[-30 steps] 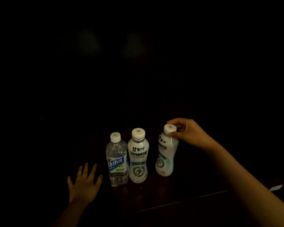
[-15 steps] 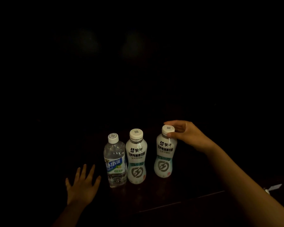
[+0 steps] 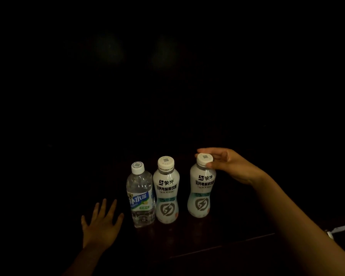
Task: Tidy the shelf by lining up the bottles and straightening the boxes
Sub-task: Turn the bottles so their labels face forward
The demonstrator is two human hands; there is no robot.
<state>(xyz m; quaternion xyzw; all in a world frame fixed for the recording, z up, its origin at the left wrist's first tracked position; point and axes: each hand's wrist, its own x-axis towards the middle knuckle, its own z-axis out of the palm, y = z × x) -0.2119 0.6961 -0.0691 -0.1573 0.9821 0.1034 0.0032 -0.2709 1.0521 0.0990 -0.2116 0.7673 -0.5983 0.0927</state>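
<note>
Dark shelf (image 3: 217, 244): my right hand (image 3: 233, 166) pinches a white bottle's (image 3: 201, 193) cap (image 3: 204, 159); my left hand (image 3: 101, 224) lies spread beside the clear bottle (image 3: 140, 196).

The clear water bottle (image 3: 140, 196) looks like thin transparent plastic, glossy, with a printed blue and white label film. The two white drink bottles, middle (image 3: 166, 193) and right (image 3: 201, 189), are smooth, slightly glossy plastic with matt-looking white ribbed caps. The shelf (image 3: 217, 242) beneath them reads as dark polished wood, faintly mirroring the bottles' bases.
</note>
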